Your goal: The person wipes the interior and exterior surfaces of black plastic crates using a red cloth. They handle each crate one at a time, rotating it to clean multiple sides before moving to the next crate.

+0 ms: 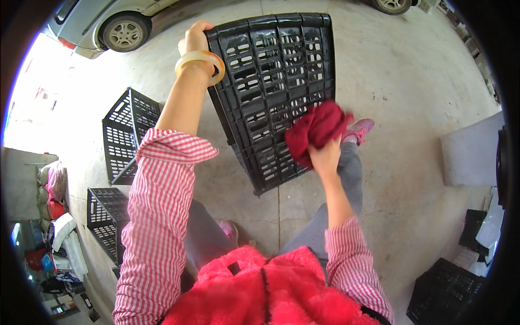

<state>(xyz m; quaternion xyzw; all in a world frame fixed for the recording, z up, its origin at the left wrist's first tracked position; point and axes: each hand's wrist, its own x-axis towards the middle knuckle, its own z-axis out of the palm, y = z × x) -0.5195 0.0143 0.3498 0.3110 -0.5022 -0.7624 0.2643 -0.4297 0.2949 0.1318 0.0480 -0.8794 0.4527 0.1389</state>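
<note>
A black slatted plastic crate (260,86) is tilted up in front of me, its slotted face toward me. My left hand (194,44) grips the crate's upper left corner, the fingers curled over the rim and partly hidden; a pale bangle (182,64) circles that wrist. In my right hand (326,158) is a bunched dark red cloth (317,130), which lies against the crate's lower right part. The cloth covers most of those fingers, and the hand is slightly blurred.
Two black crates (130,135) (105,216) stand on the concrete floor (411,108) at the left, another crate (444,292) at the lower right. A grey bin-like block (471,149) is at the right. Parked vehicles (124,32) are beyond; a pile of bags and clothes (67,244) lies far left.
</note>
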